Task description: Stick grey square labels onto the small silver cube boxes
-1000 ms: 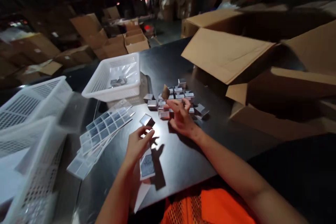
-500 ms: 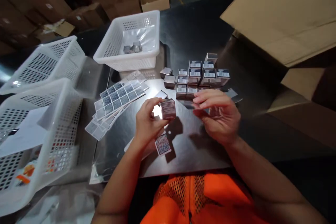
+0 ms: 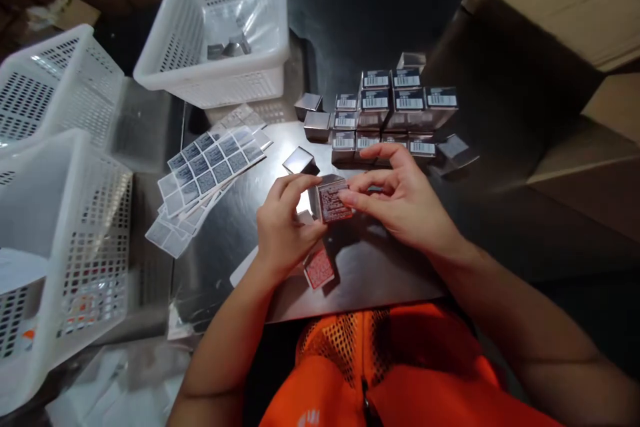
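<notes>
My left hand (image 3: 287,223) grips a small silvery box (image 3: 334,200) between thumb and fingers. Small print covers a dark panel on the side of the box facing me. My right hand (image 3: 395,197) touches the right edge of that panel with its thumb, its fingers stretched out and apart. Under my left hand lies another small piece with a patterned reddish face (image 3: 319,268). Just beyond the held box sits a plain silver box (image 3: 300,161). Sheets of square stickers (image 3: 213,170) lie fanned out to the left.
Several boxes with barcode labels (image 3: 375,100) stand grouped behind my right hand, two plain silver boxes (image 3: 317,125) beside them. A white basket (image 3: 235,80) holds a few silver pieces at the back. More white baskets (image 3: 95,240) stand left; large cardboard (image 3: 545,0) rises at right.
My right hand has moved left from beside the box until its thumb touches the printed panel. The box has shifted slightly right in my left hand, and the camera view has tilted lower.
</notes>
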{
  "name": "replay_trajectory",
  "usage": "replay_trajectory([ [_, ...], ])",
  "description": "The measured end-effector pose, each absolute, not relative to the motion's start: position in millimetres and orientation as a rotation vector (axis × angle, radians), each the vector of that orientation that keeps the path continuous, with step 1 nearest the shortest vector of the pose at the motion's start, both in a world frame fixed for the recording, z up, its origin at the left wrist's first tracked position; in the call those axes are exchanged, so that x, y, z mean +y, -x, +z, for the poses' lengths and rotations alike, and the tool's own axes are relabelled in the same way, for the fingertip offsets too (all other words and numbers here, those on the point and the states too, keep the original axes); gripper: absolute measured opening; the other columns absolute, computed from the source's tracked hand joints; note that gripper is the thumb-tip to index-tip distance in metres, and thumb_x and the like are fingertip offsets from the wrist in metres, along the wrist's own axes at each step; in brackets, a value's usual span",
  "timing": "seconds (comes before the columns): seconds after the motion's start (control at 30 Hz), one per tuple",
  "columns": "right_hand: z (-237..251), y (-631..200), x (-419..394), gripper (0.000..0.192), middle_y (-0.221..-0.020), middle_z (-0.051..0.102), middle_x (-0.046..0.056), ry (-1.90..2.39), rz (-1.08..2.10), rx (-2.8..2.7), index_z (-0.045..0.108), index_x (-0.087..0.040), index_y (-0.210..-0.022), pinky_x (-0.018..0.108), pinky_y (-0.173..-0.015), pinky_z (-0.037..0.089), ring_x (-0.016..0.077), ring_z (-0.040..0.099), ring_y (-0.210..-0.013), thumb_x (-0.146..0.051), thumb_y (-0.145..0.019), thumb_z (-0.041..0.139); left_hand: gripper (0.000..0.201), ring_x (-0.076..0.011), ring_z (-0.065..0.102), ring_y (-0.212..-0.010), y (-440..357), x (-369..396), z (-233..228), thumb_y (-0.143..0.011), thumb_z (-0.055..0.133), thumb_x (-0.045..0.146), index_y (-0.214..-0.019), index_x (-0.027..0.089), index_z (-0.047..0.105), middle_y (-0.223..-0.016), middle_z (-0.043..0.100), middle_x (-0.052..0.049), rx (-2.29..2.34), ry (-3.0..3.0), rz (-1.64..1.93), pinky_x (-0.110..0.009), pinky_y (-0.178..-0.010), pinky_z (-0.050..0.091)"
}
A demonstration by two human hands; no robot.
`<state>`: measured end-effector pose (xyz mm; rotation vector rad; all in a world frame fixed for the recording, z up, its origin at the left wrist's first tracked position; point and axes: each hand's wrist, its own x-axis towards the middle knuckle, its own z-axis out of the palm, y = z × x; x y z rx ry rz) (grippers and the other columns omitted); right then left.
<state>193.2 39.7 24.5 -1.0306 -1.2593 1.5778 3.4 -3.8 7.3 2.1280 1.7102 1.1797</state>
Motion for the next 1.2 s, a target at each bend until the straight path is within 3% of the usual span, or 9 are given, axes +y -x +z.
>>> replay_trajectory([
  [0.57, 20, -189, 38, 0.059, -0.074, 0.067, -0.008, 1.036, 1.519, -1.266, 0.043, -0.027, -0.108, 0.024, -0.056, 0.057, 0.0144, 0.070, -0.065, -0.038, -0.072, 0.087, 0.042, -0.0195, 0.068, -0.095, -4, -5, 8, -0.073, 0.082, 0.027, -0.113, 0.022, 0.068, -0.110, 0.072, -0.005, 1.747, -2.175, 1.185, -0.026, -0.072, 0.054],
  [0.7, 14, -187, 35, 0.062, -0.068, 0.056, -0.010, 1.092, 1.377, -1.264, 0.044, -0.027, -0.109, 0.023, -0.058, 0.058, 0.0139, 0.069, -0.067, -0.035, -0.068, 0.090, 0.042, -0.0192, 0.068, -0.094, -5, -9, 11, -0.074, 0.082, 0.026, -0.114, 0.022, 0.069, -0.111, 0.072, -0.005, 1.760, -2.204, 1.171, -0.025, -0.067, 0.051],
  [0.8, 10, -189, 43, 0.071, -0.076, 0.049, -0.010, 1.097, 1.357, -1.257, 0.045, -0.027, -0.108, 0.023, -0.058, 0.058, 0.0126, 0.067, -0.069, -0.032, -0.058, 0.094, 0.044, -0.0184, 0.068, -0.090, -5, -10, 11, -0.073, 0.086, 0.033, -0.113, 0.022, 0.070, -0.108, 0.073, -0.005, 1.756, -2.155, 1.187, -0.023, -0.061, 0.047],
  [0.93, 13, -196, 55, 0.064, -0.090, 0.054, -0.005, 1.019, 1.421, -1.196, 0.046, -0.025, -0.108, 0.027, -0.069, 0.060, 0.0130, 0.064, -0.081, -0.038, -0.064, 0.091, 0.057, -0.0140, 0.063, -0.074, -5, -5, 5, -0.062, 0.092, 0.043, -0.109, 0.022, 0.069, -0.101, 0.071, -0.002, 1.739, -1.880, 1.247, -0.021, -0.053, 0.042],
  [1.07, 18, -193, 47, 0.048, -0.088, 0.059, -0.003, 0.934, 1.297, -1.247, 0.051, -0.024, -0.105, 0.026, -0.073, 0.056, 0.0129, 0.062, -0.083, -0.039, -0.074, 0.084, 0.060, -0.0162, 0.064, -0.088, -3, 4, -3, -0.060, 0.090, 0.038, -0.111, 0.021, 0.063, -0.103, 0.066, -0.002, 1.755, -1.460, 1.451, -0.022, -0.062, 0.047],
  [1.2, 15, -177, 21, 0.047, -0.088, 0.067, -0.001, 0.960, 1.339, -1.586, 0.061, -0.022, -0.101, 0.027, -0.071, 0.056, 0.0149, 0.066, -0.080, -0.035, -0.067, 0.091, 0.058, -0.0175, 0.063, -0.096, 0, 11, -4, -0.061, 0.087, 0.032, -0.112, 0.020, 0.060, -0.106, 0.064, -0.003, 1.925, -1.354, 1.638, -0.024, -0.068, 0.047],
])
